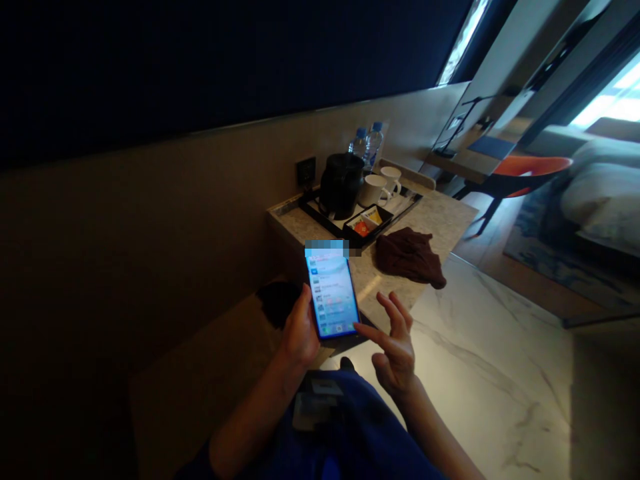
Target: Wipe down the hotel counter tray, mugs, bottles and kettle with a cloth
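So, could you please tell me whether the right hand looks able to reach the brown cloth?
Probably yes: the right hand holds nothing, the left hand has the phone, and the brown cloth lies uncovered on the counter, with nothing between.

My flat, rectangular phone (334,293) has a pale blue and white screen dotted with small coloured icons, and I wear a deep blue top (375,433). I see a mottled grey-beige stone counter (450,213), a dark brown crumpled cloth (407,257), a black rounded kettle (341,187), two plain white mugs (373,191), clear plastic bottles (374,145) with blue caps, an orange curved chair (537,167), and a glossy white floor (480,347) veined in grey.
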Demonstrator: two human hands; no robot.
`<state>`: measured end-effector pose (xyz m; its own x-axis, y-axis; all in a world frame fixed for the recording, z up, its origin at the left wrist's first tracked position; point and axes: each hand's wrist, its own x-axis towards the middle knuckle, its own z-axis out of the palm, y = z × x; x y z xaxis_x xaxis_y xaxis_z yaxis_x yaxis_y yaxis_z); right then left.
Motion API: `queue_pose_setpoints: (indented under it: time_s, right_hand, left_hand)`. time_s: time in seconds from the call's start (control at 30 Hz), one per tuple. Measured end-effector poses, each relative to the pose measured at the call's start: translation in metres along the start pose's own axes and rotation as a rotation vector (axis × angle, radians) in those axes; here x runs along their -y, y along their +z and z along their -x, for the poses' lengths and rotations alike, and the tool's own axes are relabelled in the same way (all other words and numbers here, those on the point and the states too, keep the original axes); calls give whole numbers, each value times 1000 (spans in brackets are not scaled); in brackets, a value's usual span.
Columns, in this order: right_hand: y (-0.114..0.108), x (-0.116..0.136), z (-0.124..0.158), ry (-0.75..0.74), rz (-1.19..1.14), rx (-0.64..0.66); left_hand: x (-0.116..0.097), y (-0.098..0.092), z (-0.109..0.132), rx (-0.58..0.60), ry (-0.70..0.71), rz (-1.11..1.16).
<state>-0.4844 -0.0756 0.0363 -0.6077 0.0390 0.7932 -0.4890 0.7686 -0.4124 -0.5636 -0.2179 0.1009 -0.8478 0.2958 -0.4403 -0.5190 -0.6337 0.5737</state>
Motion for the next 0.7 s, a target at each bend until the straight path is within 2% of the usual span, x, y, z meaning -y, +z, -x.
queue_pose_setpoints:
  time_s: [0.23, 0.7]
  right_hand:
    - [2, -1, 2, -6, -23, 15]
    - [2, 2, 1, -14, -44, 25]
  left_hand:
    - [-1, -6, -2, 20, -30, -26]
    - [0, -6, 3, 5, -40, -23]
